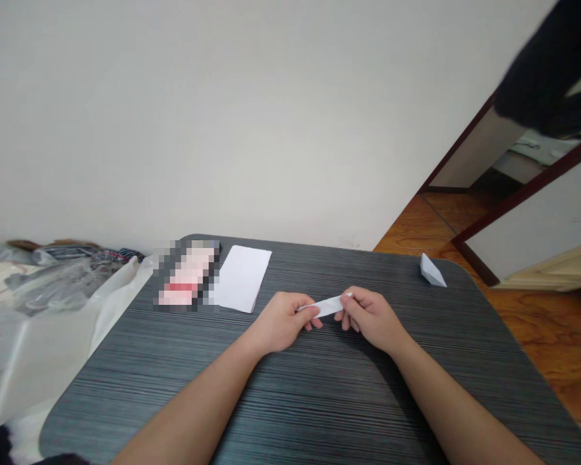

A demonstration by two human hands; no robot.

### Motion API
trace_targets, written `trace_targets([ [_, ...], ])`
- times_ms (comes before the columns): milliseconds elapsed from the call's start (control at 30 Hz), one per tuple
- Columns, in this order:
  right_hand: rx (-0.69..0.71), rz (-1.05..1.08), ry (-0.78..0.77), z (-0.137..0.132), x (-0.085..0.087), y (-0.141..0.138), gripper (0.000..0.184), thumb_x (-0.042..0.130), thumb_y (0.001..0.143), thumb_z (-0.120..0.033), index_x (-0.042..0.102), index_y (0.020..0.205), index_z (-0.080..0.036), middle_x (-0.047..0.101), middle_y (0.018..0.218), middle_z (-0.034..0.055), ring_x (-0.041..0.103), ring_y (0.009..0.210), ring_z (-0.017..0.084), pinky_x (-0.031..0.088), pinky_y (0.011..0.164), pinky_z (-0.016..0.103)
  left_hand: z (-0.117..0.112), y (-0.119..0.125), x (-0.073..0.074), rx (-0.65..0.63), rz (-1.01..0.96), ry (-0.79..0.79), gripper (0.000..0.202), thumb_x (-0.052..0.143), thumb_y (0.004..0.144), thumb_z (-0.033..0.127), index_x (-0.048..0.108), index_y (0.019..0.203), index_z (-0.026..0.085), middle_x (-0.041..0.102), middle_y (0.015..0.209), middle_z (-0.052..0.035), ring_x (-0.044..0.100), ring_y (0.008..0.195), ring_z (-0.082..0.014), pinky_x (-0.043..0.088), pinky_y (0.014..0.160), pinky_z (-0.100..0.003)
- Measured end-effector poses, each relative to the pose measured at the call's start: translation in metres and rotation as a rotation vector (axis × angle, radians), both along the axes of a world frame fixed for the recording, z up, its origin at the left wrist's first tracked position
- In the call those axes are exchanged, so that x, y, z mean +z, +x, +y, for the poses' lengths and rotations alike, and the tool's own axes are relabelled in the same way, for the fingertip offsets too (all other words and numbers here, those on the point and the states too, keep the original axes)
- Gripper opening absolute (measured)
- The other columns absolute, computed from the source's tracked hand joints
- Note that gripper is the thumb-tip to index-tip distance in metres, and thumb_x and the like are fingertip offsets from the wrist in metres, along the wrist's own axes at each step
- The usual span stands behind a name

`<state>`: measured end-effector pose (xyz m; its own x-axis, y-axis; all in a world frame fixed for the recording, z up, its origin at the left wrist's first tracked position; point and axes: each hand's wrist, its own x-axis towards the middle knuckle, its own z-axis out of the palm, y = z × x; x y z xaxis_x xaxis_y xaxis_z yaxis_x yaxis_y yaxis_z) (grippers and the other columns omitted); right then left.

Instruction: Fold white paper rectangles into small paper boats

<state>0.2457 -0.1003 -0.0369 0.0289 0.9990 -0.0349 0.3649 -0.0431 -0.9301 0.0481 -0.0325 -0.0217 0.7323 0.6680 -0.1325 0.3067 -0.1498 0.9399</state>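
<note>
My left hand (281,321) and my right hand (370,317) hold the two ends of a narrow folded strip of white paper (326,306) above the dark striped tabletop (319,274). Beyond my left hand lie a flat white paper sheet or envelope (242,278) and a pixelated pink, white and red item (186,274), side by side. Past my right hand, a small folded white paper piece (432,271) sits near the table's far right corner, apart from both hands.
A heap of plastic bags and cloth (53,284) lies beyond the table's left edge. An orange wooden floor (542,329) spreads to the right, below a white wall (223,116). A dark-framed door panel (527,213) and a dark blurred cloth (547,71) stand at upper right.
</note>
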Motion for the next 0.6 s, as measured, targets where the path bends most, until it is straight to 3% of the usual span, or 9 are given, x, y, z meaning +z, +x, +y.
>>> trace_targets([
  [400, -0.101, 0.065, -0.005, 0.0023, 0.0008, 0.0029, 0.036, 0.043, 0.09, -0.042, 0.057, 0.068, -0.017, 0.059, 0.051, 0.0005, 0.048, 0.041, 0.01, 0.036, 0.041, 0.022, 0.0001, 0.0012, 0.0044, 0.049, -0.052, -0.034, 0.038, 0.04, 0.088, 0.039, 0.067, 0.082, 0.014, 0.063, 0.064, -0.0026, 0.056, 0.059, -0.012, 0.041, 0.059, -0.023],
  [600, 0.006, 0.07, -0.066, 0.001, 0.0001, -0.0003, 0.027, 0.048, 0.088, -0.036, 0.059, 0.075, -0.016, 0.06, 0.053, -0.0003, 0.045, 0.038, 0.008, 0.033, 0.039, 0.02, 0.0015, 0.0009, 0.0017, 0.061, -0.085, -0.005, 0.038, 0.039, 0.089, 0.038, 0.067, 0.083, 0.013, 0.063, 0.064, -0.0028, 0.055, 0.058, -0.0115, 0.041, 0.058, -0.022],
])
